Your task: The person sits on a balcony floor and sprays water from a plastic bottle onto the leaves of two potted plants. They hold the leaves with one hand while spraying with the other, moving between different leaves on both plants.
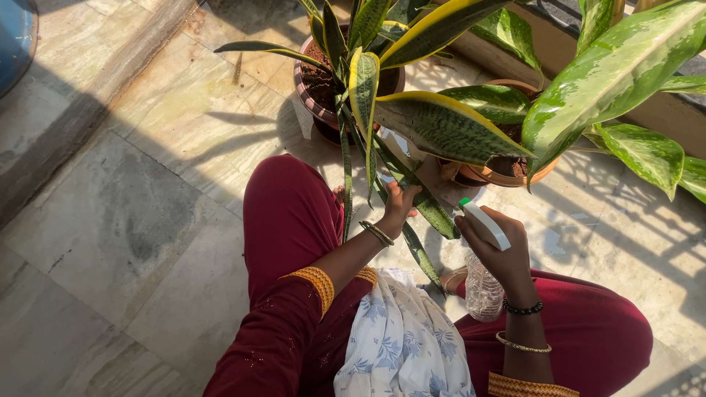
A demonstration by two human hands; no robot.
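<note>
Mid-frame, left hand (398, 208) reaching forward, fingers closed round a long, stiff, yellow-edged leaf (412, 192). Right of it, right hand (500, 246) raised, wrapped firmly about a clear ribbed plastic spray bottle (483, 283) with white head. Round terracotta pot (318, 88) above, glossy stone floor (118, 220).

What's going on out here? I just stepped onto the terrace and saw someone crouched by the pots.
A person squats on the stone floor beside potted plants. The left hand grips a long, yellow-edged leaf of the snake plant in the dark pot. The right hand holds a clear spray bottle with a white and green trigger head, its nozzle towards that leaf. A broad-leaved plant stands in a terracotta pot alongside.
</note>
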